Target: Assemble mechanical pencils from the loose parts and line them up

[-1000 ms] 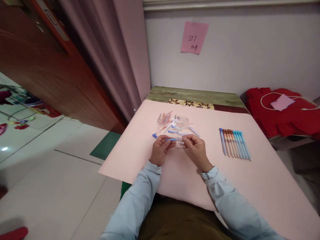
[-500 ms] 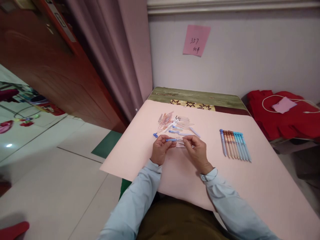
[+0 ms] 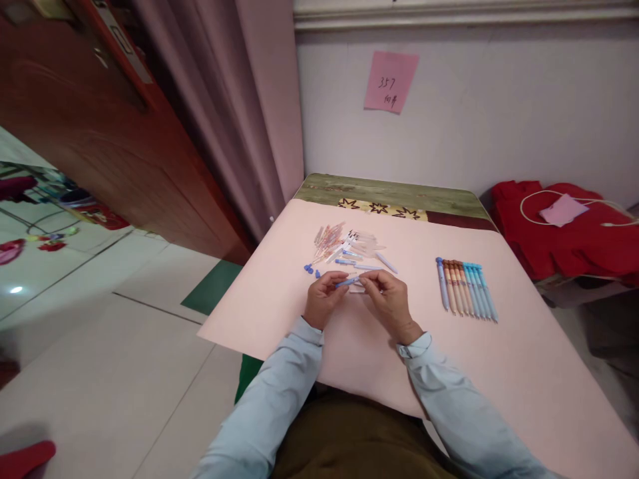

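Between my two hands is a blue pen part [image 3: 346,283], held low over the table. My left hand [image 3: 323,301] pinches its left end. My right hand [image 3: 389,301] has its fingertips closed at the other end. Just beyond lie loose pen parts: pale blue barrels [image 3: 368,267], a pile of pinkish-orange pieces [image 3: 329,241] and clear tubes [image 3: 367,243]. Small dark blue toppers [image 3: 309,269] rest left of the pile. Off to the right, several whole pens [image 3: 466,291] lie side by side, with blue, brown and light blue tops.
Pale paper covers the table [image 3: 269,299], whose green patterned top [image 3: 399,189] shows at the back. Beyond its right edge is a red cloth [image 3: 539,236] with a white cable. A wooden door [image 3: 124,133] and a mauve curtain [image 3: 249,100] stand at the left.
The blue pen part has tilted, its right end now higher, and the fingertips of both hands have come closer together. The view has shifted slightly.
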The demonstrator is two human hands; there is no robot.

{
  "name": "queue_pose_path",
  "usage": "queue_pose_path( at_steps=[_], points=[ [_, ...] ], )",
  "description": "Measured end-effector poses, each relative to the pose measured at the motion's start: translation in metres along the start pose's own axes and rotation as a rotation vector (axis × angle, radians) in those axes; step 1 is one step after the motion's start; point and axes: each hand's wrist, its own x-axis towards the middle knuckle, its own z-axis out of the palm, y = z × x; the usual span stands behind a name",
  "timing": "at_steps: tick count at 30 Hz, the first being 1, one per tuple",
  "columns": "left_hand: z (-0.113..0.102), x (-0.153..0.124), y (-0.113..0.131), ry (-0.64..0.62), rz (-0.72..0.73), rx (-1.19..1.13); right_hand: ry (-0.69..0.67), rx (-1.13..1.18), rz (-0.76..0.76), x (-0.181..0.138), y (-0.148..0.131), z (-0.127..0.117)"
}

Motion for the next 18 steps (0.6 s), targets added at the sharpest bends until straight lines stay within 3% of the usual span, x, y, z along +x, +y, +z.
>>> queue_pose_path(
  at_steps=[4, 10, 18],
  points=[
    [0.0025, -0.0038, -0.0012, -0.056, 0.126, 0.220, 0.006, 0.048, 0.037, -0.0002, 0.0017, 0.0025],
    [0.0029, -0.0026, -0.0018, -0.016, 0.282, 0.409, 0.013, -0.064, -0.070, 0.0001, -0.0020, 0.0032],
    [0.0069, -0.0028, 0.0037, 0.013, 0.220, 0.348, 0.035, -0.165, -0.173, -0.0052, -0.0039, 0.0034]
  ],
)
